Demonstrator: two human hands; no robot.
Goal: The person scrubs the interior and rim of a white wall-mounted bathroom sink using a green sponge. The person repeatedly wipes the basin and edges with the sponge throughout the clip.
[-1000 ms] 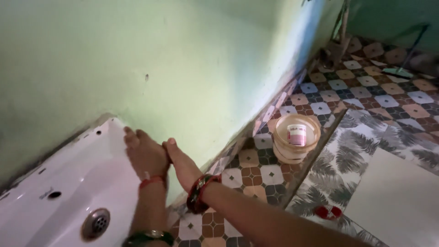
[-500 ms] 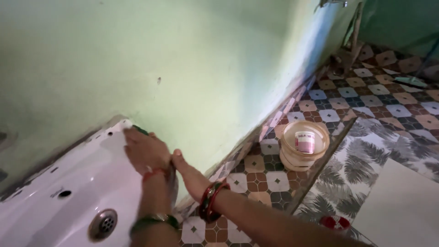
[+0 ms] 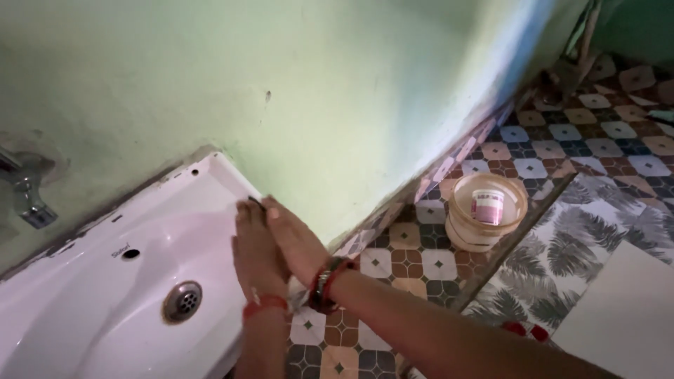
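Head cam: both hands (image 3: 270, 242) flat on sink rim (image 3: 228, 175).

Dim, soft daylight enters from the upper right, washing the green wall (image 3: 337, 84) pale bluish there. Beside the fingers, the white washbasin (image 3: 119, 281) carries mild glare. Forearms nearest the camera blur; edges bend slightly.

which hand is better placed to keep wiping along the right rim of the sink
Left, probably. The left hand lies flat on the white sink's right rim, with something dark showing at its fingertips. The right hand rests against its outer side, over the sink's edge.
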